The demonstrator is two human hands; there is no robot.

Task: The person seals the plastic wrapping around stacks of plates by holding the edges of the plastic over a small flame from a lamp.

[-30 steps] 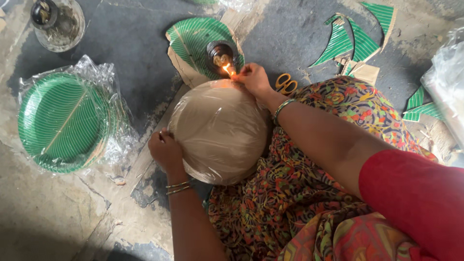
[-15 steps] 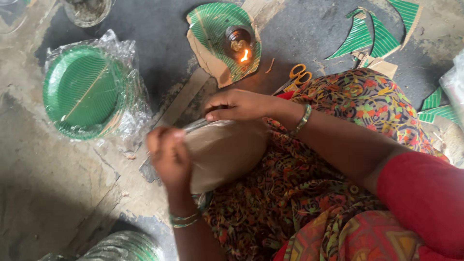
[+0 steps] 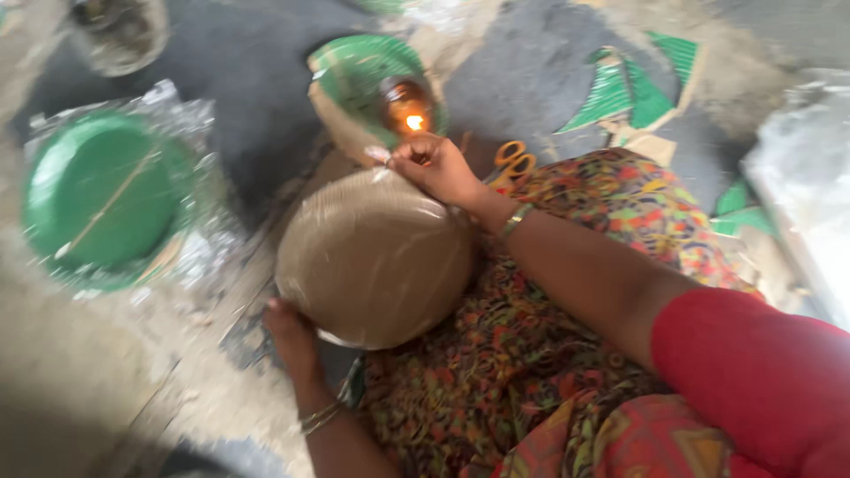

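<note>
A round stack of brown paper plates wrapped in clear plastic (image 3: 372, 257) rests on my lap, its pale back facing up. My left hand (image 3: 290, 335) grips its near left rim from below. My right hand (image 3: 438, 168) pinches the loose plastic wrap at the far rim, close to a small lit oil lamp (image 3: 409, 108). The lamp stands on a green paper plate (image 3: 354, 71) on the floor, its flame just beyond my fingers.
A wrapped stack of green plates (image 3: 102, 190) lies on the floor at left. Orange-handled scissors (image 3: 512, 164) lie by my right wrist. Green plate offcuts (image 3: 633, 88) lie at the far right, clear plastic bags (image 3: 797, 168) at the right edge, a round dish (image 3: 115, 31) far left.
The plate stack was tilted up on edge half a second ago and now lies flat again. My right hand has gone back to the far rim beside the flame.
</note>
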